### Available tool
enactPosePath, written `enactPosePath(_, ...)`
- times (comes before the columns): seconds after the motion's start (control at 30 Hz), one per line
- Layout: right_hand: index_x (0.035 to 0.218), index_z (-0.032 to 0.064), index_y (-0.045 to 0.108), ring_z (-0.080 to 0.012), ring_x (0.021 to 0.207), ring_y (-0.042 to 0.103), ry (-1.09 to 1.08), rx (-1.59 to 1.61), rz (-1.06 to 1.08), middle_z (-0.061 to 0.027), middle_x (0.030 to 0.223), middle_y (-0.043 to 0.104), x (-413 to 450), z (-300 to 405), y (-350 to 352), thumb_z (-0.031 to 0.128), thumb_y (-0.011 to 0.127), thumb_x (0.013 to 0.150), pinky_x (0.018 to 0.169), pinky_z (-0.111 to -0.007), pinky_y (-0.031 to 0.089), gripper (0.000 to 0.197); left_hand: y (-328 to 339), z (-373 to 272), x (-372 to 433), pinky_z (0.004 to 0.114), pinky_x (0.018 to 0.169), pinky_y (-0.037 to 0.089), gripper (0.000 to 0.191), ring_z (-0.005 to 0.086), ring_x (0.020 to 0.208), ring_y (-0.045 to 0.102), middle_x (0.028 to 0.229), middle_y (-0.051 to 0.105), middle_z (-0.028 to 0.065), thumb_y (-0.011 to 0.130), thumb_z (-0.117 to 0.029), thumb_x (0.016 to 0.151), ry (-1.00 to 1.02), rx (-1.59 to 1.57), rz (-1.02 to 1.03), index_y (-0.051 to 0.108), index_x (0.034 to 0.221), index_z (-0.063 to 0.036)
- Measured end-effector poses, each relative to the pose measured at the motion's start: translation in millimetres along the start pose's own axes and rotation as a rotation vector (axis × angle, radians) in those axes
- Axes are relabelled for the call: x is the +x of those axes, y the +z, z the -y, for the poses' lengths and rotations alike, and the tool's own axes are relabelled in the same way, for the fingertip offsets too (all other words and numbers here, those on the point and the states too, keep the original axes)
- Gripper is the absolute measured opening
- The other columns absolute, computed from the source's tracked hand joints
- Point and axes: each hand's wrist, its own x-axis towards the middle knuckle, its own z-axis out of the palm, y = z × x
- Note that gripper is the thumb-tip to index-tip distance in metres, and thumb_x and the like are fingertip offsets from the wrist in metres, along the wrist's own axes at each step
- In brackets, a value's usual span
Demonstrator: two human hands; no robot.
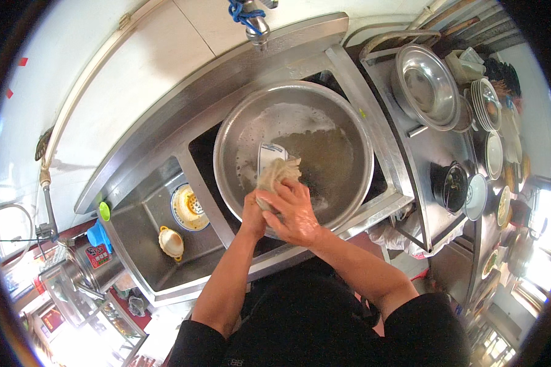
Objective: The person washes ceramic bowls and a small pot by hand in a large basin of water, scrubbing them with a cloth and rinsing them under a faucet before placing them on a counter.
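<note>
A wide round metal basin (229, 133) holds soapy water below both hands. My right hand (294, 213) presses a wet beige cloth (275, 176) over a white bowl with blue markings (271, 152). Beside it, my left hand (254, 213) is closed at the near side of the cloth and bowl; its fingertips are partly hidden, and it seems to grip the bowl. The bowl is tilted, and the cloth covers its near part. A metal faucet (258, 36) wrapped in blue cord hangs beyond the basin.
In the left sink compartment (142, 257) lie a soiled patterned plate (183, 211) and a small yellow-handled dish (171, 243). To the right, a metal counter (418, 156) bears a steel pot (426, 87), a black bowl (454, 188), stacked white plates (486, 104) and a pale bowl (475, 197).
</note>
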Motion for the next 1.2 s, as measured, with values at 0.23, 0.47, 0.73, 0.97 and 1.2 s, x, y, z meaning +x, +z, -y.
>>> enactPosePath(0.23,0.110,0.0136,0.069,-0.0334,0.095,0.065,0.538,0.310,0.179,-0.0111,0.100,0.069,89,-87,9,0.024,0.060,0.087,0.087,-0.045,0.050,0.026,-5,-25,-21,0.025,0.073,0.049,0.038,0.0133,0.082,0.063,0.086,0.068,0.0037,0.044,0.012,0.067,0.060,0.406,0.212,0.067,0.096,0.0047)
enactPosePath(0.47,0.120,-0.0013,0.060,-0.0295,0.103,0.067,1.315,1.518,-0.033,-0.0185,0.116,0.066,19,-131,27,0.025,0.044,0.099,0.090,-0.046,0.056,0.038,-12,-14,-6,0.027,0.079,0.048,0.042,0.0161,0.086,0.064,0.094,0.070,0.0084,0.044,0.012,0.065,0.163,-0.053,0.264,0.066,0.101,0.0061)
enactPosePath(0.73,0.139,0.0066,0.043,-0.0283,0.123,0.052,1.293,1.937,-0.152,-0.0140,0.133,0.054,-3,-37,41,0.054,0.040,0.099,0.101,-0.047,0.043,0.062,6,18,32,0.037,0.076,0.051,0.031,0.0264,0.086,0.067,0.092,0.071,0.0121,0.050,0.003,0.073,0.476,0.544,0.049,0.069,0.097,-0.0014)
enactPosePath(0.97,0.142,0.0070,0.037,-0.0251,0.118,0.052,1.076,1.020,-0.315,-0.0151,0.128,0.054,-7,-66,57,0.030,0.067,0.091,0.093,-0.039,0.047,0.064,16,2,11,0.046,0.088,0.049,0.035,0.0379,0.103,0.061,0.106,0.067,0.0168,0.057,-0.009,0.078,0.473,1.341,0.115,0.069,0.110,-0.0140)
enactPosePath(1.2,0.128,0.0012,0.052,-0.0172,0.090,0.058,0.942,0.883,-0.210,-0.0109,0.107,0.063,-35,-125,40,0.006,0.051,0.087,0.079,-0.030,0.049,0.041,-3,21,4,0.042,0.114,0.029,0.070,0.0353,0.139,0.033,0.148,0.033,0.0231,0.056,-0.006,0.077,0.999,1.241,-0.403,0.040,0.145,-0.0058)
